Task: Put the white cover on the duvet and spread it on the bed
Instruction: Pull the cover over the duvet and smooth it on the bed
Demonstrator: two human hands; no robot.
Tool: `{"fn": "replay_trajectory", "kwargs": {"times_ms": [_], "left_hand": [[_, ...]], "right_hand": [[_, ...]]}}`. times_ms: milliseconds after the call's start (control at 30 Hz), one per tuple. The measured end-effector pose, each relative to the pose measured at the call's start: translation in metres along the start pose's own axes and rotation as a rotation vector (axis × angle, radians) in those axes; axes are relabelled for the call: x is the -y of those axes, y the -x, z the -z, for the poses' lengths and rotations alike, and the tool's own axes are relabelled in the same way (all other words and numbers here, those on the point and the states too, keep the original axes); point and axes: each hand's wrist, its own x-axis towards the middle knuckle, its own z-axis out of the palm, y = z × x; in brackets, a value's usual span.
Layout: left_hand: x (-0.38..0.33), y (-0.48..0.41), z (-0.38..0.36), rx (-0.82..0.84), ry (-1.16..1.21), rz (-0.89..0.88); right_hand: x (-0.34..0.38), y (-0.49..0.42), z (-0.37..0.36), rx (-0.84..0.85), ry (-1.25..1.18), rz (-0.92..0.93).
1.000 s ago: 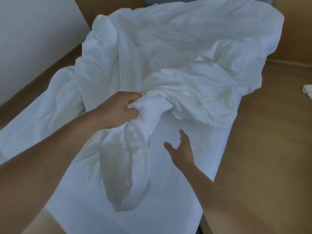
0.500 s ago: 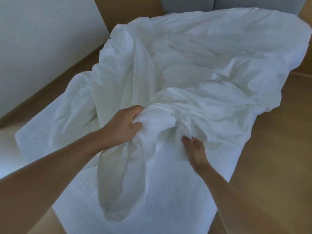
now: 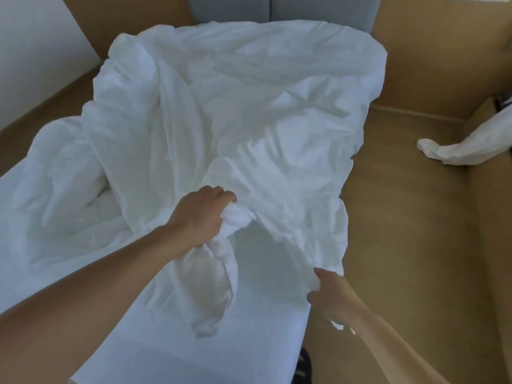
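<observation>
A crumpled white cover (image 3: 249,106) lies heaped over the bed (image 3: 249,342), which has a white sheet. My left hand (image 3: 201,217) grips a bunched fold of the cover near the bed's middle, and a twisted length of cloth hangs down below the fist. My right hand (image 3: 328,293) pinches the cover's lower right edge at the bed's right side, lifting it so the cloth stretches between both hands. I cannot tell the duvet apart from the cover in the white mass.
A brown wooden floor (image 3: 401,245) runs along the bed's right side. Another white cloth bundle (image 3: 465,145) lies on the floor at the right. A white wall (image 3: 33,51) stands at the left and a grey headboard (image 3: 271,8) at the far end.
My right hand went from open above the sheet to taking hold of the cover's edge, then drew it down and to the right. My left hand kept its grip.
</observation>
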Motion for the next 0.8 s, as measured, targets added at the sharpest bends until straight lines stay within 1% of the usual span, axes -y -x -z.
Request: {"fn": "replay_trajectory", "kwargs": {"times_ms": [33, 67, 100, 133, 167, 200, 233, 267, 300, 333, 367, 400, 433, 467, 500, 533, 567, 600, 633, 667, 700, 733, 800], "left_hand": [[0.002, 0.001, -0.003, -0.041, -0.051, -0.042], [0.004, 0.002, -0.004, -0.091, -0.067, -0.046], [0.005, 0.002, -0.001, -0.136, -0.060, -0.040], [0.006, 0.000, 0.003, -0.157, -0.074, -0.046], [0.007, -0.001, 0.010, -0.165, -0.127, -0.072], [0.009, -0.003, 0.018, -0.156, -0.189, -0.115], [0.012, -0.003, 0.021, -0.133, -0.249, -0.175], [0.014, -0.006, 0.024, -0.118, -0.307, -0.216], [0.015, -0.009, 0.029, -0.124, -0.313, -0.221], [0.015, -0.012, 0.031, -0.144, -0.275, -0.214], [0.011, -0.015, 0.035, -0.152, -0.217, -0.190], [0.008, -0.019, 0.039, -0.196, -0.169, -0.168], [0.004, -0.024, 0.045, -0.210, -0.136, -0.160], [0.002, -0.029, 0.049, -0.245, -0.113, -0.176], [-0.001, -0.034, 0.055, -0.294, -0.086, -0.204], [-0.002, -0.039, 0.062, -0.335, -0.063, -0.233], [0.000, -0.045, 0.066, -0.360, -0.055, -0.267], [0.002, -0.051, 0.068, -0.377, -0.056, -0.305], [0.003, -0.055, 0.070, -0.375, -0.058, -0.336], [0.004, -0.058, 0.071, -0.374, -0.060, -0.366], [0.005, -0.061, 0.072, -0.371, -0.068, -0.396], [0.007, -0.064, 0.071, -0.373, -0.077, -0.431], [0.013, -0.068, 0.066, -0.395, -0.104, -0.474]], "right_hand": [[0.004, 0.003, -0.002, -0.058, -0.117, 0.075], [0.011, 0.008, -0.003, -0.092, -0.263, 0.151], [0.013, 0.015, -0.005, -0.103, -0.377, 0.198], [0.013, 0.021, -0.008, -0.084, -0.444, 0.195], [0.007, 0.022, -0.013, -0.030, -0.419, 0.148], [0.000, 0.023, -0.021, 0.040, -0.319, 0.053], [-0.012, 0.021, -0.029, 0.071, -0.182, -0.046], [-0.018, 0.017, -0.032, 0.029, -0.114, -0.105], [-0.023, 0.008, -0.030, -0.092, -0.090, -0.108], [-0.023, 0.001, -0.024, -0.284, -0.056, -0.083], [-0.022, -0.007, -0.017, -0.505, 0.021, -0.092], [-0.019, -0.014, -0.010, -0.704, 0.092, -0.131], [-0.017, -0.026, -0.006, -0.864, 0.118, -0.154], [-0.012, -0.037, -0.006, -1.003, 0.088, -0.122], [-0.006, -0.045, -0.012, -1.107, 0.028, -0.016], [0.003, -0.052, -0.020, -1.163, -0.017, 0.166], [0.013, -0.058, -0.032, -1.130, -0.018, 0.387], [0.023, -0.063, -0.045, -1.015, 0.014, 0.569], [0.030, -0.070, -0.057, -0.870, 0.077, 0.671], [0.034, -0.081, -0.062, -0.757, 0.152, 0.717], [0.038, -0.096, -0.063, -0.674, 0.227, 0.712], [0.041, -0.113, -0.058, -0.605, 0.333, 0.669], [0.047, -0.145, -0.045, -0.543, 0.565, 0.584]]}}
